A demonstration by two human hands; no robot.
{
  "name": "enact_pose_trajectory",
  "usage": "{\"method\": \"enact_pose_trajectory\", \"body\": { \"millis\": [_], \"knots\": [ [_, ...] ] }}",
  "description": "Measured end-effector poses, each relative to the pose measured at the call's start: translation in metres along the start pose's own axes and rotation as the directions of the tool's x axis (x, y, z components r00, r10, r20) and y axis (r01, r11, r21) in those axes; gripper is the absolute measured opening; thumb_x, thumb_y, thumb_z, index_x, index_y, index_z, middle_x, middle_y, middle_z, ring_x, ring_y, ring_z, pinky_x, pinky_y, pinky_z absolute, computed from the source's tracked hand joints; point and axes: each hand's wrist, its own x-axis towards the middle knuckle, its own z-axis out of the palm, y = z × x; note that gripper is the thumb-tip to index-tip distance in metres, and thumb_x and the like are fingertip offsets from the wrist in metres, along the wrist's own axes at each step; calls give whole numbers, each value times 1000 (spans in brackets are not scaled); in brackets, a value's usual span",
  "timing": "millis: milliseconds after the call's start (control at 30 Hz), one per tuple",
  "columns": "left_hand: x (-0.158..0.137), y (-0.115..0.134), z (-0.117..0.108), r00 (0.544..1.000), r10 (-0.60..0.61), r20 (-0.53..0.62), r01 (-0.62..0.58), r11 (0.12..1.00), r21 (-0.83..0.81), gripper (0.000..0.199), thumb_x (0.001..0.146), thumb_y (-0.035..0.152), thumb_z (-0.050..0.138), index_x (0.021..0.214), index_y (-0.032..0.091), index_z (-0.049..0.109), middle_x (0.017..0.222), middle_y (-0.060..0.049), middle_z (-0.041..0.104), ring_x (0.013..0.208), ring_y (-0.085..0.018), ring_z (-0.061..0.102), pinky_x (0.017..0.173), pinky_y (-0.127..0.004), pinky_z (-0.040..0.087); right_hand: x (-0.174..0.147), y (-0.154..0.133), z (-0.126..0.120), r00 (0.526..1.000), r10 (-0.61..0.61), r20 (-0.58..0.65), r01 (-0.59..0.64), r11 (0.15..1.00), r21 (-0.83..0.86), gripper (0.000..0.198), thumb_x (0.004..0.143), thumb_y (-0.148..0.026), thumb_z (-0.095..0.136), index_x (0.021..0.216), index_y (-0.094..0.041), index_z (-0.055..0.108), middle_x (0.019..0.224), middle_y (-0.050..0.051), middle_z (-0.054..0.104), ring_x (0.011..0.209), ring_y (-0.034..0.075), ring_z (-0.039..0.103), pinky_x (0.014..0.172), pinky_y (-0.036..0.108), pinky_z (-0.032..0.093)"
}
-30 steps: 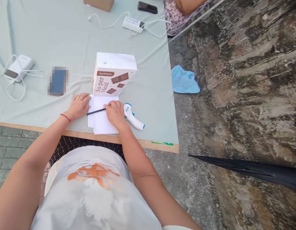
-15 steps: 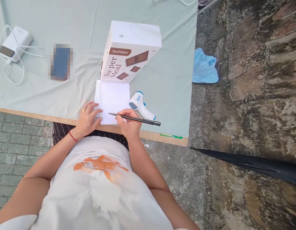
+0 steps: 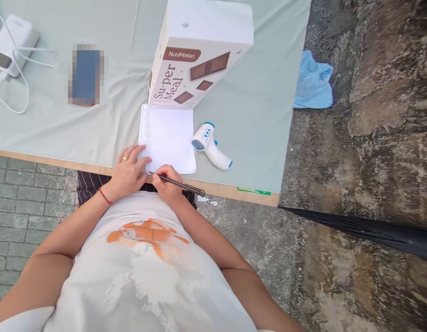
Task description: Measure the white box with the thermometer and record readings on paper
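Note:
A sheet of white paper lies at the table's front edge, with small handwriting along its left side. My left hand rests on the paper's lower left corner, fingers spread, a ring on one finger. In my right hand is a black pen, its tip at the paper's bottom edge near my left thumb. Just right of the paper lies a white and blue infrared thermometer. A tall white "Su-per Meal" box stands upright at the paper's far edge.
A white power bank with a looped white cable lies at the far left. Nearer is a blurred-out phone-like object. Pale green cloth covers the table. On the ground to the right lies a blue plastic bag.
My right hand has moved left and toward me, taking the pen tip from mid-paper to the lower left edge. My left hand stays on the paper. The view has shifted slightly.

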Motion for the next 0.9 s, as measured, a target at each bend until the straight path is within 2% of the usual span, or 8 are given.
{"method": "enact_pose_trajectory", "body": {
  "millis": [167, 433, 633, 900],
  "knots": [
    [0, 2, -1, 1000, -14, 7, 14, 1000, -4, 37, 88, 21, 59, 124, 19, 65, 155, -20, 52, 149, -38, 43, 123, -57, 31, -1, 1, 2, 999, -54, 8, 54, 998, -29, 10, 84, -25, 57, 75, -26, 54, 67, -3, 60, 60, 14, 54, 63, 30, 50],
    [0, 3, -1, 1000, -16, 14, 16, 1000, -9, 38, 88, 22, 58, 124, 19, 65, 155, -20, 52, 150, -38, 43, 123, -58, 31, 0, 1, 3, 999, -33, 39, 37, 995, -96, 11, 85, -25, 57, 74, -26, 55, 66, -3, 60, 61, 15, 54, 63, 30, 50],
    [0, 3, -1, 1000, -6, 0, 6, 1000, 0, 38, 88, 21, 58, 124, 18, 66, 154, -20, 53, 149, -38, 44, 122, -57, 33, 1, 0, 4, 996, -93, 5, 93, 990, -102, 11, 85, -23, 57, 74, -26, 53, 66, -3, 61, 60, 15, 55, 61, 30, 49],
    [0, 2, 0, 1000, 5, -2, -5, 1000, -5, 39, 87, 22, 59, 125, 18, 66, 154, -20, 53, 149, -38, 43, 123, -57, 33, 0, -1, 2, 998, -60, 6, 60, 995, -81, 10, 84, -23, 57, 75, -26, 53, 66, -4, 59, 59, 15, 53, 62, 30, 49]
  ]
}}
